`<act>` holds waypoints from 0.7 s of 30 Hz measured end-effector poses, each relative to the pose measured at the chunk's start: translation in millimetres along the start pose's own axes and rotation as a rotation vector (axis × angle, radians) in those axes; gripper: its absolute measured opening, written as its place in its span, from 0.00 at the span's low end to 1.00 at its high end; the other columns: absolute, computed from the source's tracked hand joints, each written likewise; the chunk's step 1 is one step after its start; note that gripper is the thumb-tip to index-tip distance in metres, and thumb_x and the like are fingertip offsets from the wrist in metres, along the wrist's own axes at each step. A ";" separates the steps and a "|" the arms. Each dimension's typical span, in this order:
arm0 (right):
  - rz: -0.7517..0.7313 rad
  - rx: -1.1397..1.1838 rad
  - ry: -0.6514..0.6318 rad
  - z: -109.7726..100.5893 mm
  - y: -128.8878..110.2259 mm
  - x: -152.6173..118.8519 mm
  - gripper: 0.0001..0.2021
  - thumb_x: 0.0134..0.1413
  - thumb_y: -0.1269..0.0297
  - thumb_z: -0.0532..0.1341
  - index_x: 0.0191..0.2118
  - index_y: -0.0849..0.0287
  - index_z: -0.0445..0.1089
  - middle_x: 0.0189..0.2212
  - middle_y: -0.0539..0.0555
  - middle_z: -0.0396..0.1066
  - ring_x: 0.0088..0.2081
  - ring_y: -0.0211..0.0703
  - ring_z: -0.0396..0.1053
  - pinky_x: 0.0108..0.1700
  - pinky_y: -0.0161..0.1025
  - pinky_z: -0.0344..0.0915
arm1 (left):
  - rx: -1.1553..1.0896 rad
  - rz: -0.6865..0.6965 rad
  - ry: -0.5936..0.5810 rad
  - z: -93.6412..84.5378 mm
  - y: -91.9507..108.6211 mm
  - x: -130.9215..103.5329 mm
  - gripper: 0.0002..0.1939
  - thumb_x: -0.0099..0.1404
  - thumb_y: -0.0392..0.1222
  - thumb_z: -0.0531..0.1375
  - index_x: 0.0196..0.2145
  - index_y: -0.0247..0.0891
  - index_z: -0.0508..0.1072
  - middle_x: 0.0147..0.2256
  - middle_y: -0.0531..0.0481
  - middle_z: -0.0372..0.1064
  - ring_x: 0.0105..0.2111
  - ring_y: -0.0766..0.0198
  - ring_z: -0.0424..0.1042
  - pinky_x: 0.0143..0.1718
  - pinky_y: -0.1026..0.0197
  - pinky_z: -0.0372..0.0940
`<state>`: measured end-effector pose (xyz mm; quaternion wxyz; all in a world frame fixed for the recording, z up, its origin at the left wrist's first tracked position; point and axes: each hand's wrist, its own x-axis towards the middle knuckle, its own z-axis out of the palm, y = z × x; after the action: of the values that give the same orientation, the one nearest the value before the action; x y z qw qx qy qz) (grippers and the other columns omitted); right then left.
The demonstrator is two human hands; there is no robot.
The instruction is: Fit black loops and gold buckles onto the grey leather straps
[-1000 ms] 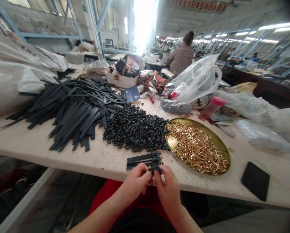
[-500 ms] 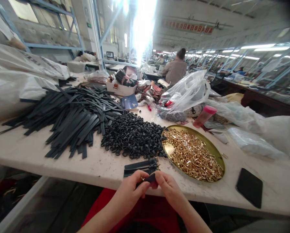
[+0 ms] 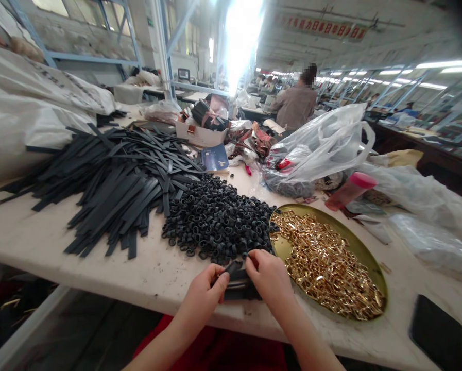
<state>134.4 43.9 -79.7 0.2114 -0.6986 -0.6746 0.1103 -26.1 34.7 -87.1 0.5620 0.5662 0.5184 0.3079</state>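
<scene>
In the head view, the left hand [image 3: 205,289] grasps a short black strip [image 3: 234,267] between its thumb and fingers, above the near edge of the desk [image 3: 153,275]. The right hand [image 3: 268,275] has its thumb and fingertips drawn together at the near edge of a heap of small black rings [image 3: 219,219]; whether it grips a ring cannot be told. Between and partly behind the hands, more dark straps [image 3: 240,289] lie on the desk, close to its front edge. A large pile of long black strips [image 3: 118,180] spreads left of the rings, reaching them. On the right, a round gold-coloured tray [image 3: 283,248] touches the heap and carries many small gold metal pieces [image 3: 331,268]. A dark flat rectangular object [image 3: 437,327] lies right of the tray. Beyond the tray are a pink-capped container [image 3: 350,191], tilted, and a clear plastic bag [image 3: 323,147]; a blue booklet [image 3: 215,157] lies behind the rings, beside an open box [image 3: 202,135]. A person [image 3: 296,103] is in the background.
</scene>
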 end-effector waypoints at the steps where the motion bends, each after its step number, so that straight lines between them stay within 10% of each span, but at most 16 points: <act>1: 0.014 0.188 -0.039 -4.7 0.6 -2.7 0.11 0.52 0.64 0.52 0.31 0.60 0.70 0.26 0.55 0.71 0.30 0.43 0.66 0.32 0.39 0.58 | -0.022 0.003 0.011 1.4 1.9 1.3 0.13 0.59 0.50 0.51 0.27 0.37 0.62 0.15 0.60 0.55 0.18 0.68 0.57 0.23 0.66 0.53; 9: 0.240 1.062 -0.392 -29.0 -8.5 -41.4 0.16 0.51 0.55 0.53 0.37 0.63 0.68 0.17 0.47 0.63 0.18 0.32 0.56 0.21 0.31 0.53 | 0.073 0.087 -0.099 13.8 17.9 -24.0 0.12 0.60 0.47 0.50 0.28 0.36 0.65 0.18 0.58 0.56 0.19 0.69 0.56 0.22 0.67 0.51; 21: 0.263 1.267 -0.310 -29.5 -10.8 -97.6 0.19 0.47 0.52 0.59 0.38 0.64 0.68 0.14 0.43 0.54 0.18 0.29 0.49 0.20 0.30 0.45 | 0.313 0.274 -0.182 21.4 40.2 -70.9 0.10 0.61 0.41 0.49 0.31 0.37 0.69 0.27 0.53 0.67 0.29 0.64 0.64 0.31 0.66 0.56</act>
<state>131.2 -56.9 -61.6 0.4666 -0.4918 -0.4111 0.6094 -15.8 -31.4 -35.9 0.4646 0.7370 0.4254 0.2448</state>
